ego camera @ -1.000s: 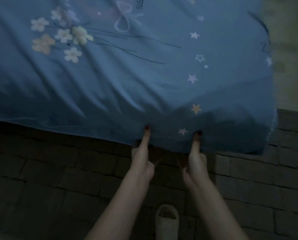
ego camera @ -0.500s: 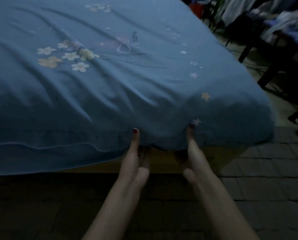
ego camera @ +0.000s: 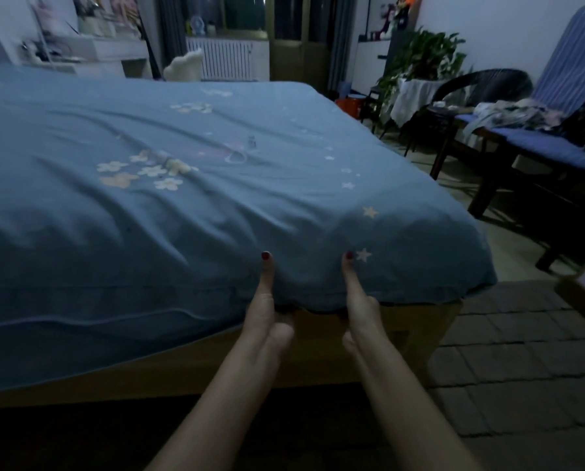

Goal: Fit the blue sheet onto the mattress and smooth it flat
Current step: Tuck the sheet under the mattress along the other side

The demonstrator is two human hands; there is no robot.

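**Inspector A:** Where was the blue sheet (ego camera: 189,205) when observed?

**Inspector B:** It covered the mattress across the left and centre of the frame, its near edge draped over the side and overhanging the wooden bed frame (ego camera: 416,329) at lower centre. Creases ran diagonally from the flower print at centre left toward the near right corner.

**Inspector A:** And the hands?

**Inspector B:** Both gripped the hanging hem at lower centre, side by side but apart. The left hand (ego camera: 267,314) had its thumb laid straight up the outer face of the cloth, the remaining fingers curled beneath the edge, pinching the fabric. The right hand (ego camera: 357,311) held likewise, thumb up beside a pale star, fingers tucked under the hem. How those hidden fingers were arranged could not be determined.

**Inspector A:** Surroundings?

**Inspector B:** Tiled floor (ego camera: 508,379) at lower right. Dark chairs (ego camera: 488,93) at right, one piled with clothing, a potted plant (ego camera: 423,56) at upper right, a white radiator (ego camera: 226,59) at upper centre. Lighting was dim.
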